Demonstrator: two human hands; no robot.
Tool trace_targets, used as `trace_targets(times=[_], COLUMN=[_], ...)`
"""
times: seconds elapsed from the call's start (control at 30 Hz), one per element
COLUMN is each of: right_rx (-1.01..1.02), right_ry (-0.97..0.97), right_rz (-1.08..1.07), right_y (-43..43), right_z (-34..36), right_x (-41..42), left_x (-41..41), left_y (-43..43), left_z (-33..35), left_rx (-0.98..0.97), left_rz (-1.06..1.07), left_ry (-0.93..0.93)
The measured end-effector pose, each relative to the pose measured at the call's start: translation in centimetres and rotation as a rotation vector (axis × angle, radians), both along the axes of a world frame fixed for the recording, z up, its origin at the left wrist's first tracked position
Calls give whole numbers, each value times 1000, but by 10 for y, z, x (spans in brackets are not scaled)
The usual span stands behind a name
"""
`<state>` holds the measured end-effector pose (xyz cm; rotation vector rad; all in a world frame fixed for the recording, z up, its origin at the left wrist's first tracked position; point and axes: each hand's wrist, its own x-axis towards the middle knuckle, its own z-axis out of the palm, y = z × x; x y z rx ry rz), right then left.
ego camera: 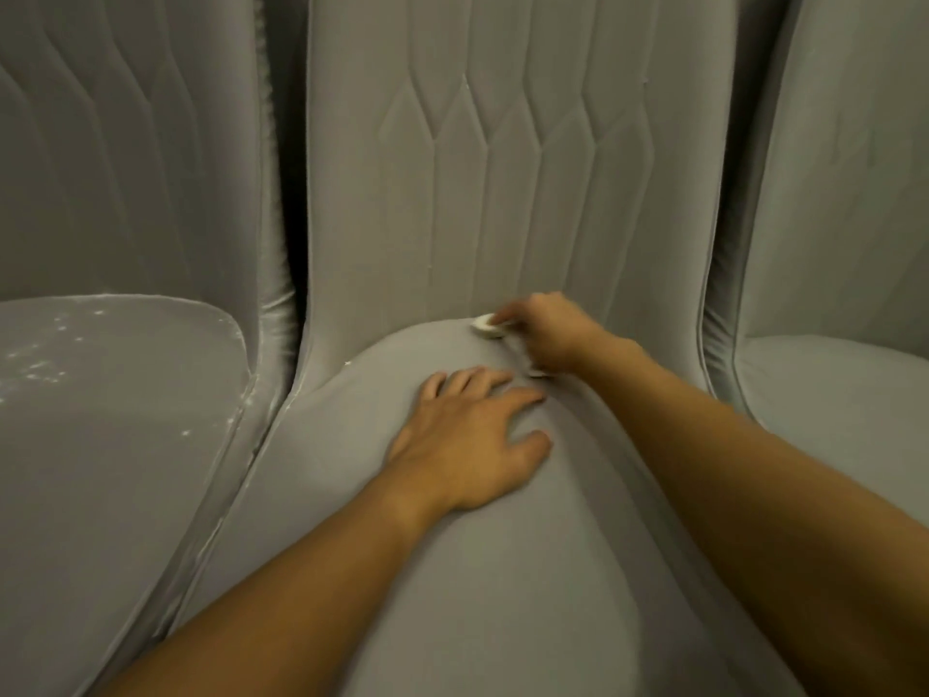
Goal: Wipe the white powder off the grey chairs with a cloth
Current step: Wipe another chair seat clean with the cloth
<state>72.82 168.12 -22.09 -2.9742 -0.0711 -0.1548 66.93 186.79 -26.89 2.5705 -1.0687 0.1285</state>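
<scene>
1. Left hand (467, 440) lay flat mid-seat on middle chair (452, 596), fingers spread.
2. Just beyond, right hand (550, 330) pinched cloth (483, 326) at seat's back edge, cloth poking left of fingers.
3. Powder (37, 367) speckled left chair (125, 470) seat, well apart leftward.

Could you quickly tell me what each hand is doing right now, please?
Left hand: open, fingers spread flat on the middle chair's seat.
Right hand: grips the cloth at the seat's back crease.
</scene>
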Motion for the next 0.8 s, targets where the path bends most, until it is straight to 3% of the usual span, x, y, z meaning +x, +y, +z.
trace_targets(times=[0.07, 0.2, 0.33, 0.47, 0.6, 0.7, 0.8], right_rx=[-68, -117, -7, 2, 303, 310, 253], right_ry=[-20, 35, 29, 56, 104, -95, -121], right_rz=[-161, -263, -349, -191, 120, -34, -209], right_y=[-38, -60, -59, -36, -10, -19, -9], right_z=[-2, -5, 5, 12, 14, 9, 1], right_x=[-26, -67, -101, -143, -190, -180, -155], left_x=[2, 6, 8, 11, 17, 22, 26], left_y=[1, -1, -1, 1, 1, 9, 36], left_z=[-1, -3, -5, -6, -3, 12, 25], left_rx=[-19, -51, -48, -47, -188, -502, -470], left_rz=[5, 12, 12, -7, -12, -24, -18], left_ry=[21, 47, 49, 39, 179, 455, 408])
